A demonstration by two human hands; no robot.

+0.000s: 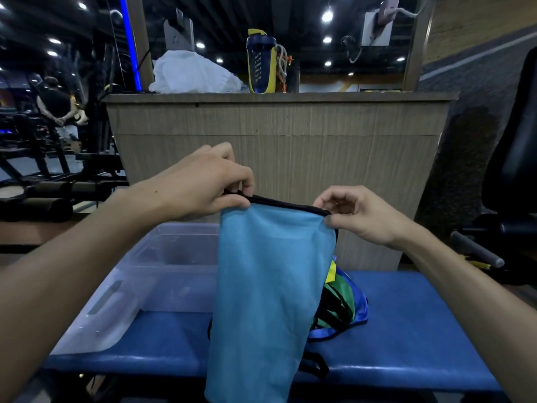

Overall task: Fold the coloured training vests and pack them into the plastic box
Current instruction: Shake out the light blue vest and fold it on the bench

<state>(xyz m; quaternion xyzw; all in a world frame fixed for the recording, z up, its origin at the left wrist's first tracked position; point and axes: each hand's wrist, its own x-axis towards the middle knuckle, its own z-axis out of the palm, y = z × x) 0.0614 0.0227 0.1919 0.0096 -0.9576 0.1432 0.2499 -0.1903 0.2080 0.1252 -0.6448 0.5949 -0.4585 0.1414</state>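
Head view: both hands' fingers [244, 184] pinch the blue vest [270, 286] top edge; slack below them could snag the box [116, 301], skewing the fold.

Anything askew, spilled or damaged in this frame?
Nothing damaged or spilled. Both hands, left hand and right hand, pinch the light blue vest by its black top edge; the remaining vests lie heaped, unfolded, beside the plastic box.
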